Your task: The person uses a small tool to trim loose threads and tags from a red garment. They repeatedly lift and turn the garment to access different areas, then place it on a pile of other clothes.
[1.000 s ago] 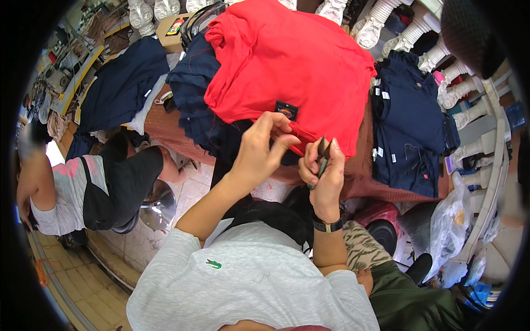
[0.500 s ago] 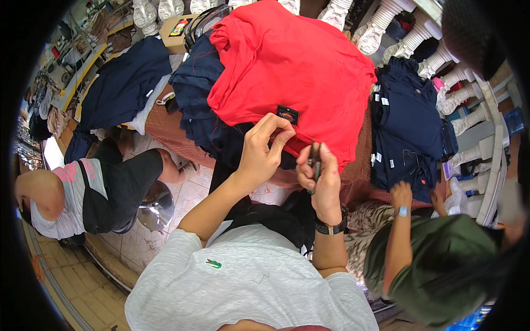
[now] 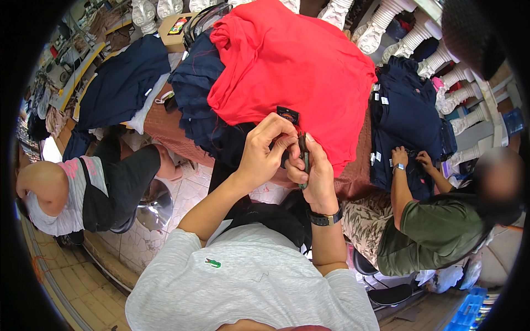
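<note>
A small dark tool with greenish handles [image 3: 303, 156], seemingly thread snips, stands nearly upright, gripped in the right hand [image 3: 316, 174]. Just beyond the left hand [image 3: 264, 151], a red fabric garment [image 3: 301, 71] lies spread, a small dark label [image 3: 287, 115] at its near edge.

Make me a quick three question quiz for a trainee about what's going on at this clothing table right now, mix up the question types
1. True or false: the left hand and right hand are held together in front of the red garment.
2. Multiple choice: the small dark tool is gripped by A) the left hand, B) the right hand, C) the co-worker in the green shirt.
3. Fill in: the small dark label sits on the ___ garment.

Key: 1 true; 2 B; 3 red.
</note>
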